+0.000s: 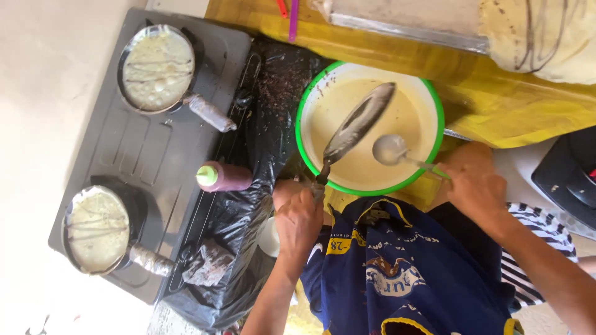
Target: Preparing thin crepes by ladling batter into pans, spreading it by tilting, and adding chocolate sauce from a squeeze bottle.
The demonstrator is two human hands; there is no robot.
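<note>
My left hand [299,222] grips the handle of a small empty frying pan [359,122], held tilted on edge over a white basin with a green rim [302,99] full of pale batter. My right hand [475,183] holds a metal ladle [390,149] whose bowl hovers over the batter beside the pan. Both hands are at the near rim of the basin.
A grey two-burner stove [155,149] at the left carries two small pans with batter cooking, a far pan [157,68] and a near pan [97,229]. A maroon squeeze bottle with a green cap [223,177] lies on black plastic sheeting [261,124]. Cooked crepes [540,37] sit at top right.
</note>
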